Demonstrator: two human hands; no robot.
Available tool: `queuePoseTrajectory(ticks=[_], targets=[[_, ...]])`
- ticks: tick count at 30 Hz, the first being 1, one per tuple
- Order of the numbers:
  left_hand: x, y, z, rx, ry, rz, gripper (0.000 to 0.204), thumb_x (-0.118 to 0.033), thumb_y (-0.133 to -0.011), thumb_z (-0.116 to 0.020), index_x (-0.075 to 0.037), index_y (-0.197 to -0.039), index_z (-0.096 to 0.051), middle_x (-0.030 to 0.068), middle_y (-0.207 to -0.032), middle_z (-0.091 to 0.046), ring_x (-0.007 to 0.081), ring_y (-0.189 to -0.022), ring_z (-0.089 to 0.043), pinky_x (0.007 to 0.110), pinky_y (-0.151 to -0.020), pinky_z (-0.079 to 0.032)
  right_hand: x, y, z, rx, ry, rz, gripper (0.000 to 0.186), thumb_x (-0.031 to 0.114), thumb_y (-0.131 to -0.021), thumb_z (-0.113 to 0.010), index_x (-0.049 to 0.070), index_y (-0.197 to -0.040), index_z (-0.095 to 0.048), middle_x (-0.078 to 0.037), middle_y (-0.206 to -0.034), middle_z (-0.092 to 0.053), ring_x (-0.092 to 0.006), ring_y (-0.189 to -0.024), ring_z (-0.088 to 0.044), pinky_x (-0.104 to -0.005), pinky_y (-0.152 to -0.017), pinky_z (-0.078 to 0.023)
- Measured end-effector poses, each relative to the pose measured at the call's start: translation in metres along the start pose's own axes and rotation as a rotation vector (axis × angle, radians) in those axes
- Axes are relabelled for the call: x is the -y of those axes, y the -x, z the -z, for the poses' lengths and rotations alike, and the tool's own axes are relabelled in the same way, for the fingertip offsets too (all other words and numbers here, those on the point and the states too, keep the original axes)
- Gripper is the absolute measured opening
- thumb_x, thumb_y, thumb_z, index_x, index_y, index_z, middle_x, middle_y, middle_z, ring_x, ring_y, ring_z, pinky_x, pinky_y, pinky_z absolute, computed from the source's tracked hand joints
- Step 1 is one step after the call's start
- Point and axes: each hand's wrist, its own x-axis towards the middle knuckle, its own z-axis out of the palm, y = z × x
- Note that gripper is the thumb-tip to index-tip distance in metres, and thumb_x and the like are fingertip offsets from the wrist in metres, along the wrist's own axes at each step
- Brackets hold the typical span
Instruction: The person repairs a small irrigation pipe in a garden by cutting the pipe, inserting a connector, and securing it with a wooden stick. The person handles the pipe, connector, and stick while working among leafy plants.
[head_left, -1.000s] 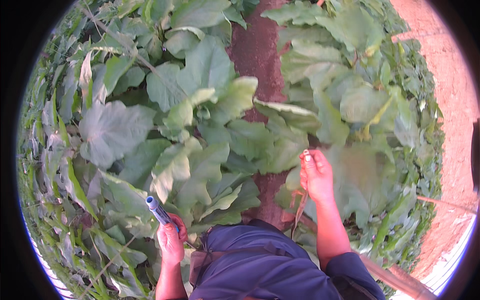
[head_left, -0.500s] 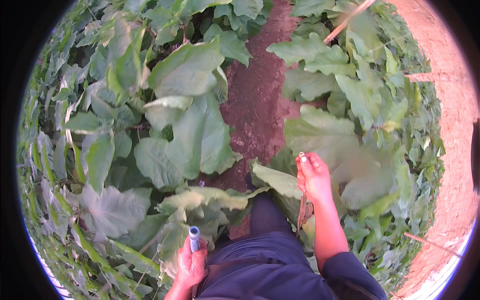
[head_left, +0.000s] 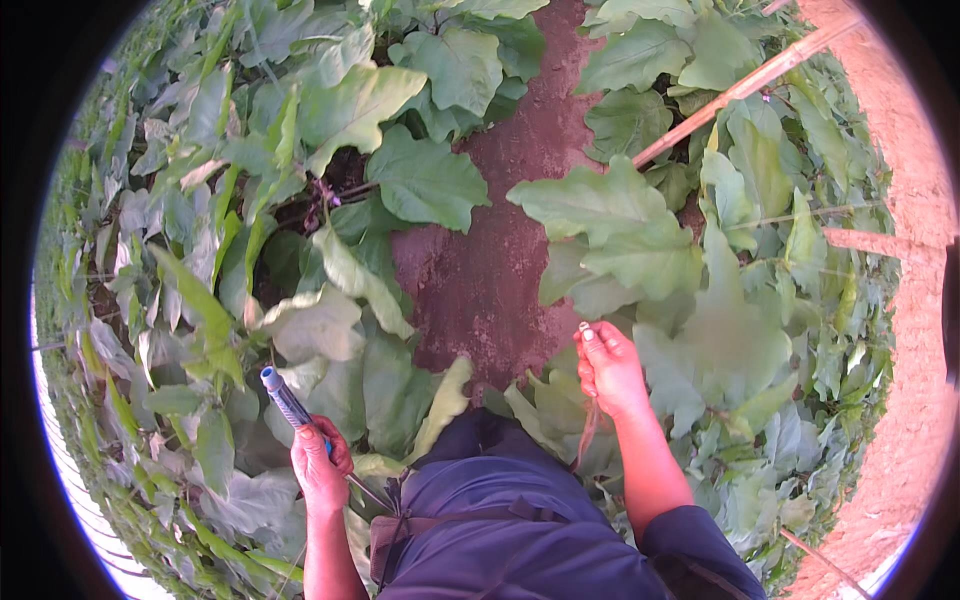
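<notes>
Dense rows of broad, lobed green leaves (head_left: 430,180) were parted by a narrow strip of dark reddish-brown soil (head_left: 490,260). At left, a slim blue-grey tube with a light-blue open end (head_left: 287,402) was held, tilted up and leftward, in the curled fingers of the left hand (head_left: 325,465). At lower centre, dark navy clothing (head_left: 530,500) was seen. To its right, a small pale object of unclear kind (head_left: 584,326) was pinched between thumb and forefinger of the right hand (head_left: 612,370), its other fingers folded; a thin brown strip (head_left: 586,437) was seen below. At upper right, leaves were crossed by a pale wooden pole (head_left: 745,90).
</notes>
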Motion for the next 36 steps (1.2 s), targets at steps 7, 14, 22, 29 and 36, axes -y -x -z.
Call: queuePoseTrajectory(ticks=[7,14,22,29,36], targets=[[-0.037,-0.131,-0.088,-0.001,-0.057,0.012,0.050,-0.057,-0.110,-0.049,-0.009,-0.102,-0.052,-0.0022,-0.063,-0.043,0.0059,-0.050,-0.035,0.025,-0.046,-0.028,0.076,-0.119,-0.004,0.027,0.015,-0.059,0.016,0.022,-0.112,-0.054,0.006,-0.110,-0.058,0.003,-0.079,-0.048,-0.0063,-0.055,-0.039,-0.0247,-0.043,-0.032],[-0.098,-0.321,-0.206,-0.011,-0.015,0.038,0.048,-0.057,-0.109,-0.051,-0.010,-0.098,-0.053,-0.0027,-0.060,-0.041,0.0056,-0.044,-0.032,0.024,-0.040,-0.023,0.218,-0.249,-0.006,-0.013,-0.033,-0.059,0.017,0.023,-0.112,-0.056,0.006,-0.110,-0.059,0.003,-0.079,-0.047,-0.0058,-0.055,-0.038,-0.0249,-0.043,-0.031],[-0.187,-0.474,-0.334,-0.007,-0.001,0.072,0.049,-0.058,-0.109,-0.050,-0.011,-0.097,-0.053,-0.0038,-0.060,-0.041,0.0047,-0.047,-0.032,0.024,-0.043,-0.024,0.376,-0.376,0.013,-0.041,-0.041,-0.026,0.018,0.025,-0.112,-0.056,0.007,-0.110,-0.059,0.003,-0.078,-0.048,-0.0059,-0.057,-0.039,-0.0248,-0.044,-0.031],[-0.246,-0.609,-0.481,0.138,-0.139,0.059,0.043,-0.052,-0.112,-0.047,-0.011,-0.099,-0.053,-0.0052,-0.066,-0.045,0.0038,-0.051,-0.037,0.023,-0.046,-0.028,0.516,-0.532,0.033,0.056,-0.092,0.114,0.018,0.024,-0.112,-0.057,0.006,-0.109,-0.060,0.003,-0.078,-0.049,-0.0055,-0.056,-0.041,-0.0238,-0.044,-0.033],[-0.332,-0.716,-0.602,0.139,-0.111,-0.110,0.043,-0.052,-0.112,-0.047,-0.011,-0.101,-0.052,-0.0059,-0.066,-0.044,0.0030,-0.052,-0.035,0.022,-0.047,-0.027,0.651,-0.619,0.066,0.057,-0.139,0.081,0.017,0.022,-0.112,-0.057,0.005,-0.111,-0.059,0.002,-0.078,-0.048,-0.0064,-0.055,-0.041,-0.0250,-0.044,-0.034]])
